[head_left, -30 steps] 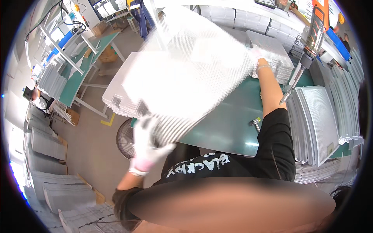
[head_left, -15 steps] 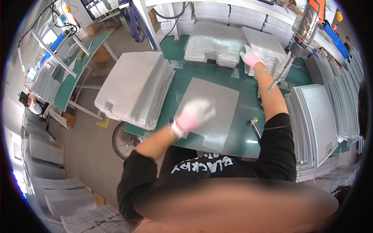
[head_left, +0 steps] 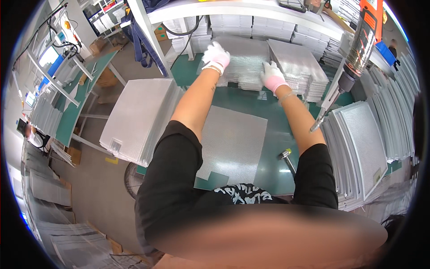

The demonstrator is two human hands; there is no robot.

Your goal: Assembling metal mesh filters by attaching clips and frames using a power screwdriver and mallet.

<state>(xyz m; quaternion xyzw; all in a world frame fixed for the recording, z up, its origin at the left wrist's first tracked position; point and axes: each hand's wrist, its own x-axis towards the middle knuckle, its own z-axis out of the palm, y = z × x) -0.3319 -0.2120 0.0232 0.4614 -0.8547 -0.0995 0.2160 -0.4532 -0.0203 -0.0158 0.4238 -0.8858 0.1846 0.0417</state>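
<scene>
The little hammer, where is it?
In the head view the hammer lies on the green table, right of the flat mesh sheet, by the right arm.

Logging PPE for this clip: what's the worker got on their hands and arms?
Both the left hand and the right hand wear white knit gloves with pink cuffs. Short black sleeves cover the upper arms; the forearms are bare. A thin bracelet circles the right wrist. A small dark mark shows on the left forearm, too small to read.
</scene>
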